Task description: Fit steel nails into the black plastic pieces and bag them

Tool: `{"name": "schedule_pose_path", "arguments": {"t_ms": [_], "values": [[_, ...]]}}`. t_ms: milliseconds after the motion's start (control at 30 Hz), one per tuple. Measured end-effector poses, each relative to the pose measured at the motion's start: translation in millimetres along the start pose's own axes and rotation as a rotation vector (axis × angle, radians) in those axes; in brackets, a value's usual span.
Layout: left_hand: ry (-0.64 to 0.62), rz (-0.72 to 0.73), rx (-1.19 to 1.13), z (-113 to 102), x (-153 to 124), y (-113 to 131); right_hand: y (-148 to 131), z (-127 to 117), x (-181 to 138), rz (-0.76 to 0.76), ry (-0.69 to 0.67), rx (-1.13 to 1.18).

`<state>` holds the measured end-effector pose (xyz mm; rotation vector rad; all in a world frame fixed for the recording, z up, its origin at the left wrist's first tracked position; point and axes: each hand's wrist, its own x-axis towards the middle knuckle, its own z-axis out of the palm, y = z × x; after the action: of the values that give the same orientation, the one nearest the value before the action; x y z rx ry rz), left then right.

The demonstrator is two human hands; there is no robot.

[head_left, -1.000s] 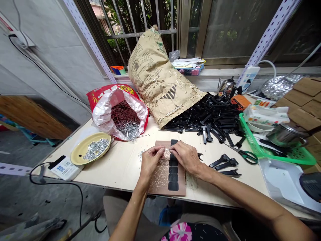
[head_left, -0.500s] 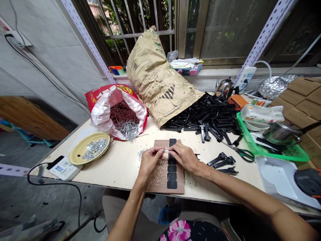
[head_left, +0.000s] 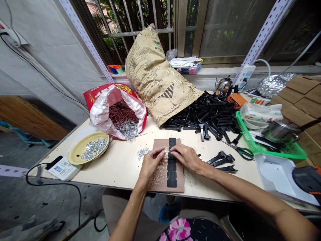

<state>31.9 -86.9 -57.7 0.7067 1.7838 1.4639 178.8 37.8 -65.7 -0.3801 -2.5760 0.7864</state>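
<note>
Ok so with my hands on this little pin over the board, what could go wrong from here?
1. The thin metal pin pinched between your left hand and right hand could slip and vanish among the loose silver bits scattered on the brown board.
2. Its sharp end might prick a fingertip.
3. The board sits at the table edge, so a nudge from your wrists could tip it and its scattered bits off.

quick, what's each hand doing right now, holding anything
Left hand: fingers pinched on a thin metal pin over the brown board.
Right hand: fingertips closed at the pin's other end, palm over the black pads.
</note>
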Motion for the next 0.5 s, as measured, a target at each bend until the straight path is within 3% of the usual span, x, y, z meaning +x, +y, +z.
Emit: {"name": "schedule_pose_path", "arguments": {"t_ms": [133,300,367,500], "values": [[0.097,0.049,0.100,0.7,-5.4,-8.1,28.8,-12.5,6.1,0.041,0.028,-0.118],[0.254,0.237,0.451,-2.4,-9.5,-28.3,54.1,-12.7,15.3,0.019,0.031,-0.257],[0.284,0.259,0.504,-2.3,-10.0,-34.1,49.0,-3.5,6.2,-0.115,-0.029,-0.248],[0.320,0.199,0.434,-2.3,-8.8,-41.1,29.5,8.1,-13.9,-0.535,-0.268,-0.166]]}}
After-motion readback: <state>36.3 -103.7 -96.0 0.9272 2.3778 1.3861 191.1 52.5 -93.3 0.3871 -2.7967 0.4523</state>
